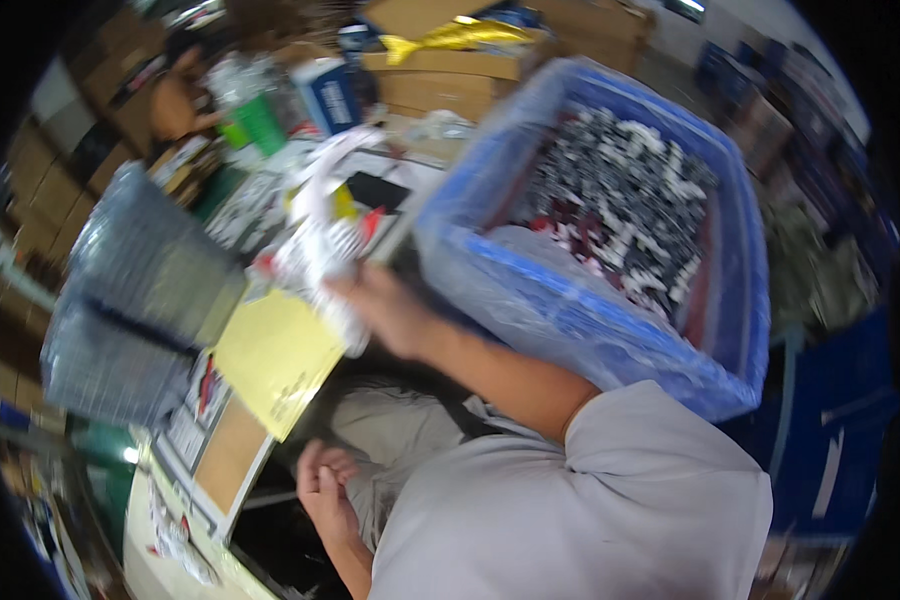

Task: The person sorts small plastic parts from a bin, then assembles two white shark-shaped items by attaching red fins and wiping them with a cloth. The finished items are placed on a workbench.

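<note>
My right hand (385, 310) is closed around a white fish-shaped toy (325, 245) with grey markings and red fins, blurred by motion. It is lifted above the workbench, over the upper edge of a yellow sheet (275, 355). Low near my lap, my left hand (328, 490) has loosely curled fingers somewhat apart, and nothing shows in it. On the pale surface at the lower left lies a similar white fish-shaped toy (177, 540) with red parts.
A large blue bin (580, 300) lined with clear plastic holds a heap of grey, white and dark red pieces. Plastic-wrapped stacks (155, 260) stand left of the yellow sheet. A gold fish (460, 40) lies on cardboard boxes (440, 85). Another person (177, 95) is at the far left.
</note>
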The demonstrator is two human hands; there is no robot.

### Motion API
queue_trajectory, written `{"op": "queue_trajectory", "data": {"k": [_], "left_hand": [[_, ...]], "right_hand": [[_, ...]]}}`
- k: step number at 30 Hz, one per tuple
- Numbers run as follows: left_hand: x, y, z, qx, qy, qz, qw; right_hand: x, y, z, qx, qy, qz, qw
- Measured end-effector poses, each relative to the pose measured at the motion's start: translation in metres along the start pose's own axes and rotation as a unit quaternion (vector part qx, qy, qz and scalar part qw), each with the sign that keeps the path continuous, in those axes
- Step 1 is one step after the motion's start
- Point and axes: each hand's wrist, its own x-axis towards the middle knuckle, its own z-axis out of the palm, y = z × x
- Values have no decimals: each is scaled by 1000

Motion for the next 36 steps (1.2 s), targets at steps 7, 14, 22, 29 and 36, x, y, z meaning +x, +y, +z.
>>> {"op": "queue_trajectory", "data": {"k": [7, 14, 22, 29, 36], "left_hand": [[56, 23, 101, 21, -149, -48, 988], [94, 18, 106, -64, -235, -115, 963], [112, 10, 109, 14, -211, -130, 969], [110, -1, 100, 4, -138, -121, 983], [120, -2, 102, -2, -163, -130, 978]], "right_hand": [[-113, -18, 36, -511, -13, -75, 856], [-142, -252, -77, -610, -36, 12, 792], [-88, -273, -323, -770, 31, 281, 572], [-144, -201, -379, -547, 65, 568, 611], [-156, -288, -351, -499, 175, 371, 764]]}}
